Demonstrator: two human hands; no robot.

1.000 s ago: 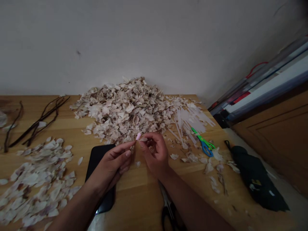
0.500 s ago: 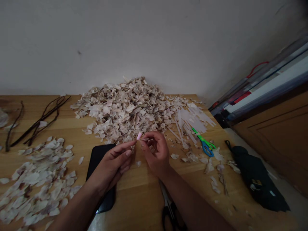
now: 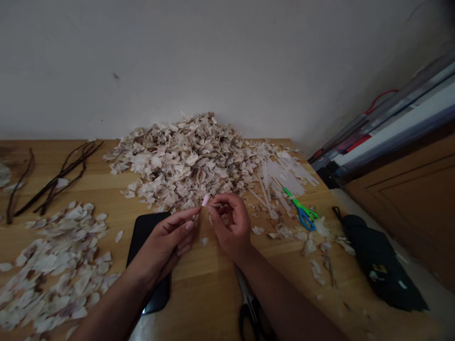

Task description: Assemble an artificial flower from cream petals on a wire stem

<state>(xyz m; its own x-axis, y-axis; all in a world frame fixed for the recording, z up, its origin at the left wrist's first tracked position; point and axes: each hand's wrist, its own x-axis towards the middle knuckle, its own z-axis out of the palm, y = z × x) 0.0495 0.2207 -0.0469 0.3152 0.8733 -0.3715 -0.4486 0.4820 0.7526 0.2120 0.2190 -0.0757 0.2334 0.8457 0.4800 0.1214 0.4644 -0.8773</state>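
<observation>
Left hand (image 3: 169, 241) and right hand (image 3: 231, 225) meet above light wooden table (image 3: 202, 289), fingertips of both pinched on small pale pink strip (image 3: 205, 201) (tip pokes upward). Strip sits just before big heap of pale dry flakes (image 3: 185, 161). Black flat rectangular device (image 3: 147, 258) under left hand. Green-blue scissors (image 3: 300, 210) lie right, apart.

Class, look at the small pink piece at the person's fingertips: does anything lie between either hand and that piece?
Nothing visible does. The left hand and right hand both meet the small pink piece at their fingertips, above the wooden table, in front of the big petal heap.
</observation>
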